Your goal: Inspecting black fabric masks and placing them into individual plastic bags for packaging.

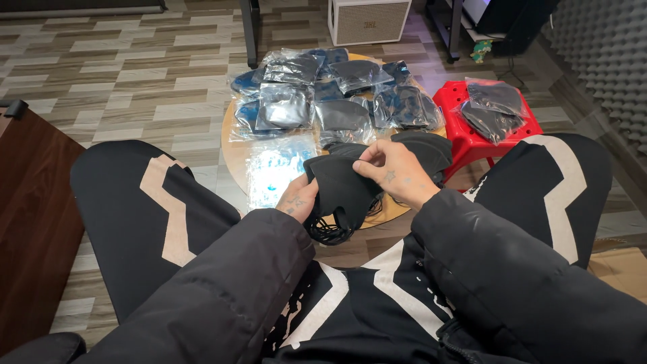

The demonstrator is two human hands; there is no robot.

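Black masks point(340, 189), soft and matte, a small stack with thin ear loops dangling in a tangle below; held over the near edge of the round table point(232, 158), between the knees, left hand point(298, 199) gripping the stack from beneath, right hand point(394, 172) pinching the top mask's upper edge with fingertips closed on it. Behind on the table: bagged masks point(323, 94) in clear plastic, piled and overlapping, an empty clear bag point(276, 168) just left of the hands, loose masks point(424, 148) right. A red stool point(465, 138) beside the table carries another bag point(495, 108); a speaker point(367, 20) stands beyond on the floor.
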